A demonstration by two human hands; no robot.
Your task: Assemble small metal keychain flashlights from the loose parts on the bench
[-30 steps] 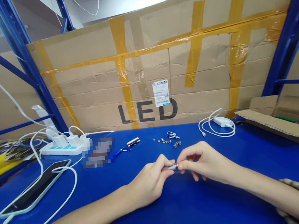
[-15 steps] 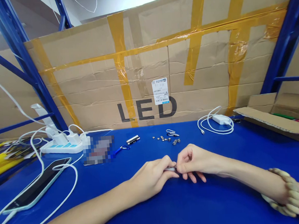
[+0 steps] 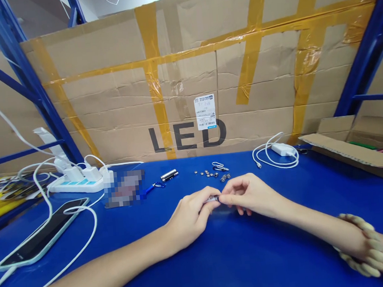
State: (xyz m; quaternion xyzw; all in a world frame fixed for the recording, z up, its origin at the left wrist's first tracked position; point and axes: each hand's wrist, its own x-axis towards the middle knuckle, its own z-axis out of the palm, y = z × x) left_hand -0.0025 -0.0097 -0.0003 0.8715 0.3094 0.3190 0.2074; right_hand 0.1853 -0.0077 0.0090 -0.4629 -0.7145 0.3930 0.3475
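Here, two hands (image 3: 190,214) hold one slim tube (image 3: 211,199), one phone (image 3: 47,234) lying leftward.

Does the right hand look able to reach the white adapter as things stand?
Probably yes: nothing visible stands between the right hand and the white adapter, though that hand is occupied at the slim tube in the left hand.

The desk (image 3: 255,254) looks smooth and glossy, the cardboard (image 3: 115,110) matt and creased, its plastic tape (image 3: 148,31) shiny (wrinkled in places). The held tube (image 3: 211,199) has a silvery sheen; the short cylinder (image 3: 169,175) looks like polished metal. The phone screen (image 3: 45,236) is glossy, the bracelet beads (image 3: 375,246) matt.
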